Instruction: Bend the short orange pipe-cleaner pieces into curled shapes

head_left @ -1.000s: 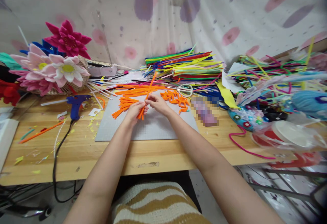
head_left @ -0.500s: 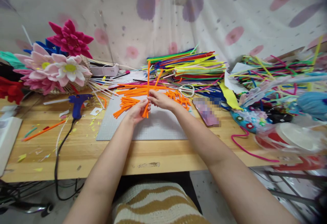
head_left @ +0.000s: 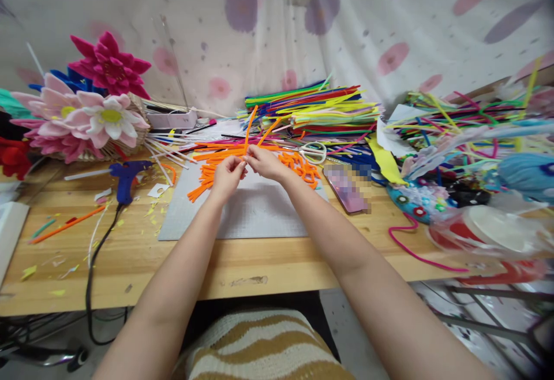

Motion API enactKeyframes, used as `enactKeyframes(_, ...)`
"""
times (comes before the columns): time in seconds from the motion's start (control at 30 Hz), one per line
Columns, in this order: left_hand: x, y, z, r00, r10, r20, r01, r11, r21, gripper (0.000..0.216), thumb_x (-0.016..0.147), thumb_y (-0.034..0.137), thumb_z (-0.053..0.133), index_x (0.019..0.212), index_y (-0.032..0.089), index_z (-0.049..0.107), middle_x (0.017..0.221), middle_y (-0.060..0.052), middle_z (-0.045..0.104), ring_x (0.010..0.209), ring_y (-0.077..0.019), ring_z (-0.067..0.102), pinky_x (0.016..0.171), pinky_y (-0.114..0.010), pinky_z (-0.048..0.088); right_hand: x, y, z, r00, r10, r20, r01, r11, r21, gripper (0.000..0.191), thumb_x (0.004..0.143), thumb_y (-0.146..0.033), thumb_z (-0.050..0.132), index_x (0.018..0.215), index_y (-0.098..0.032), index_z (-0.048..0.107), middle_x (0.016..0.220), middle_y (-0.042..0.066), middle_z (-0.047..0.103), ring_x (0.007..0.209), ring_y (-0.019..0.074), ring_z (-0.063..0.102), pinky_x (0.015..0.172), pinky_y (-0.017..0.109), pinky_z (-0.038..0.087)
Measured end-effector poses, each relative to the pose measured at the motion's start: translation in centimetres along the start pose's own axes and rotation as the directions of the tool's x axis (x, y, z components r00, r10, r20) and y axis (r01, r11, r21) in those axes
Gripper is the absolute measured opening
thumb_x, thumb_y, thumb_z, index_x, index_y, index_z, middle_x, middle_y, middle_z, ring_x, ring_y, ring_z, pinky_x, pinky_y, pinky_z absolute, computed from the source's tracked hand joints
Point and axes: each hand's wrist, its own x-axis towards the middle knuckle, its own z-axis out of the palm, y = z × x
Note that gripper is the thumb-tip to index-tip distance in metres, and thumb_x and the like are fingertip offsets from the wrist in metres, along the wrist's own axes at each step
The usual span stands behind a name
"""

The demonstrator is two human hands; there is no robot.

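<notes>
Over a grey cutting mat (head_left: 259, 218), both hands meet at an orange pipe cleaner (head_left: 251, 126) whose upper end sticks up between them. My left hand (head_left: 228, 177) pinches it low down with thumb and fingertips. Fingers of my right hand (head_left: 265, 164) close on it from the other side, and its lower end is hidden by the hands. A bundle of cut orange pipe cleaners (head_left: 204, 182) lies left of my left hand. Bent orange pieces (head_left: 305, 170) lie right of my right hand. Longer orange stems stretch behind the hands, one slanting up.
White-handled scissors (head_left: 313, 152) and a phone (head_left: 347, 189) lie to the right. A blue glue gun (head_left: 124, 181) with its cord rests left, near fuzzy flowers (head_left: 110, 115). Colourful pipe cleaners (head_left: 329, 108) are heaped behind. A lidded plastic tub (head_left: 485, 231) stands far right.
My hands have moved slightly up and away, with the left hand turned. Orange ends that hung below them no longer show, and the upright stem leans more. The view has shifted slightly right.
</notes>
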Motion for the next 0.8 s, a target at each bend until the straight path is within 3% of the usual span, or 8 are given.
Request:
enactKeyframes(0.07, 0.0, 0.1, -0.2, 0.99, 0.134, -0.038, -0.119, 0.954, 0.275, 0.014, 0.078, 0.029, 0.054, 0.068, 0.018, 0.052, 0.063, -0.001, 0.058, 0.06, -0.0124, 0.053, 0.06, -0.024, 0.037, 0.3, -0.4, 0.0, 0.999, 0.033, -0.021, -0.033, 0.999, -0.033, 0.013, 0.083, -0.03, 0.044, 0.079, -0.019, 0.048, 0.068, 0.0, 0.057, 0.066, 0.0137, 0.05, 0.063, 0.025, 0.035)
enactKeyframes(0.17, -0.1, 0.4, -0.1, 0.953, 0.299, -0.05, -0.193, 0.727, 0.659, 0.014, 0.081, 0.028, 0.048, 0.072, 0.019, 0.055, 0.077, -0.007, 0.062, 0.078, -0.0202, 0.056, 0.067, -0.028, 0.034, 0.8, -1.2, 0.0, 0.993, 0.111, -0.035, -0.114, 0.988, -0.106, 0.013, 0.083, -0.029, 0.043, 0.083, -0.018, 0.05, 0.077, 0.006, 0.061, 0.072, 0.0173, 0.055, 0.067, 0.028, 0.038)
enactKeyframes(0.23, -0.2, 0.5, 0.2, 0.944, 0.325, -0.052, -0.173, 0.624, 0.762, 0.017, 0.082, 0.028, 0.044, 0.073, 0.019, 0.055, 0.082, -0.011, 0.062, 0.085, -0.0239, 0.056, 0.068, -0.03, 0.033, 1.1, -1.6, 0.0, 0.988, 0.146, -0.043, -0.151, 0.974, -0.166, 0.014, 0.083, -0.028, 0.042, 0.084, -0.017, 0.051, 0.086, 0.01, 0.063, 0.079, 0.0215, 0.057, 0.069, 0.031, 0.039)
enactKeyframes(0.3, -0.1, 0.4, 0.6, 0.953, 0.294, -0.079, -0.126, 0.619, 0.775, 0.017, 0.081, 0.028, 0.045, 0.073, 0.018, 0.055, 0.08, -0.012, 0.062, 0.084, -0.0248, 0.057, 0.067, -0.031, 0.033, 1.3, -1.8, 0.1, 0.985, 0.172, -0.022, -0.173, 0.96, -0.219, 0.013, 0.082, -0.028, 0.044, 0.084, -0.017, 0.051, 0.09, 0.014, 0.064, 0.085, 0.0254, 0.058, 0.072, 0.035, 0.04)
enactKeyframes(0.4, 0.0, 0.0, 0.8, 0.983, 0.133, -0.129, -0.027, 0.794, 0.608, 0.013, 0.077, 0.027, 0.051, 0.068, 0.019, 0.054, 0.069, -0.007, 0.06, 0.074, -0.0213, 0.057, 0.063, -0.029, 0.035, 0.7, -1.7, 0.3, 0.98, 0.197, -0.006, -0.194, 0.959, -0.205, 0.016, 0.079, -0.029, 0.051, 0.09, -0.017, 0.051, 0.089, 0.013, 0.064, 0.087, 0.0262, 0.059, 0.076, 0.037, 0.041)
enactKeyframes(0.5, 0.1, -0.4, 0.4, 0.982, -0.17, -0.085, 0.178, 0.979, 0.096, 0.01, 0.074, 0.024, 0.053, 0.066, 0.017, 0.053, 0.06, -0.002, 0.056, 0.058, -0.0133, 0.054, 0.058, -0.025, 0.039, -0.4, -1.0, 0.3, 0.982, 0.116, -0.151, -0.115, 0.993, 0.016, 0.037, 0.075, -0.03, 0.057, 0.108, -0.021, 0.043, 0.087, 0.006, 0.064, 0.082, 0.0211, 0.059, 0.076, 0.035, 0.042)
enactKeyframes(0.63, -0.2, -0.4, -0.4, 0.899, -0.397, 0.184, 0.437, 0.8, -0.411, 0.004, 0.071, 0.016, 0.055, 0.07, 0.013, 0.057, 0.055, 0.001, 0.052, 0.046, -0.0057, 0.047, 0.05, -0.019, 0.039, -1.0, 0.4, 0.3, 0.948, 0.062, -0.312, 0.081, 0.901, 0.426, 0.035, 0.075, -0.028, 0.054, 0.107, -0.023, 0.043, 0.093, 0.002, 0.063, 0.082, 0.014, 0.059, 0.074, 0.028, 0.043)
enactKeyframes(0.8, -0.8, 0.1, -0.8, 0.806, -0.457, 0.376, 0.591, 0.602, -0.536, 0.005, 0.075, 0.014, 0.054, 0.071, 0.012, 0.057, 0.054, 0.003, 0.048, 0.043, -0.0031, 0.045, 0.046, -0.015, 0.04, -0.6, 1.5, -0.2, 0.991, -0.126, -0.049, 0.136, 0.911, 0.389, 0.014, 0.071, -0.031, 0.059, 0.075, -0.018, 0.059, 0.081, 0.001, 0.063, 0.08, 0.0139, 0.056, 0.078, 0.028, 0.039)
